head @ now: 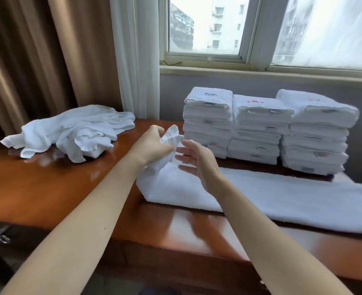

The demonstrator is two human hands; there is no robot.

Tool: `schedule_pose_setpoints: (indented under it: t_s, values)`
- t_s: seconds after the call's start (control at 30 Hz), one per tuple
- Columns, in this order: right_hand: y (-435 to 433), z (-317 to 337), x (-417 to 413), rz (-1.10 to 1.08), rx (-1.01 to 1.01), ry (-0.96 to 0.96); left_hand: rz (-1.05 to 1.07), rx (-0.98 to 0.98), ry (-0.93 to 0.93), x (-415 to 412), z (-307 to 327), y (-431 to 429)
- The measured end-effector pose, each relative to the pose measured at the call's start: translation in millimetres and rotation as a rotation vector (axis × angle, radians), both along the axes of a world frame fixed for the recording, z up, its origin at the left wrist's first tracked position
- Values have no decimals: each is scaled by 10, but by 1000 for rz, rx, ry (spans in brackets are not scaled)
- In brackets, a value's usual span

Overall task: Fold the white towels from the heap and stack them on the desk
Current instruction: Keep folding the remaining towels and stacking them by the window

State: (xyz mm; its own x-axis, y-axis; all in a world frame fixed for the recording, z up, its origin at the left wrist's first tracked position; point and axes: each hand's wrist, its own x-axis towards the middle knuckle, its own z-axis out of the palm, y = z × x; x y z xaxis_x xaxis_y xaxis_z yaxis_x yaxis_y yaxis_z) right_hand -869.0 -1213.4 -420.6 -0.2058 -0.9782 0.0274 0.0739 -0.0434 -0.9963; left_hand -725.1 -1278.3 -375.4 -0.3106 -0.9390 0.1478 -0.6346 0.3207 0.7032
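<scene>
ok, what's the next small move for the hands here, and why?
Probably the right hand closes on the raised end of the towel, beside the left hand. The left hand grips that end above the desk, the right hand is open close by it, and the rest of the towel lies long and flat, unfolded.

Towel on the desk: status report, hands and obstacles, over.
Left hand grips towel's raised end. Right hand open beside it. Rest of towel flat on desk. Nothing blocking; heap sits left.
</scene>
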Motion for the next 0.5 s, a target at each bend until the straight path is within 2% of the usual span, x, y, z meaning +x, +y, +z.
schedule_pose_setpoints:
  t_s: [0.13,0.2,0.3,0.43,0.5]
  values:
    - [228,217,-448,60,32,-137,-124,2,92,-525,20,261]
    - [363,269,-636,82,68,-105,-203,48,79,-708,14,382]
    - [550,244,-863,44,94,-32,-384,181,166,-919,-25,560]
    - [657,112,-1069,-128,181,125,-517,445,322,-1050,-72,646]
    - [683,75,-1115,-222,244,178,-445,361,310,-1080,-162,612]
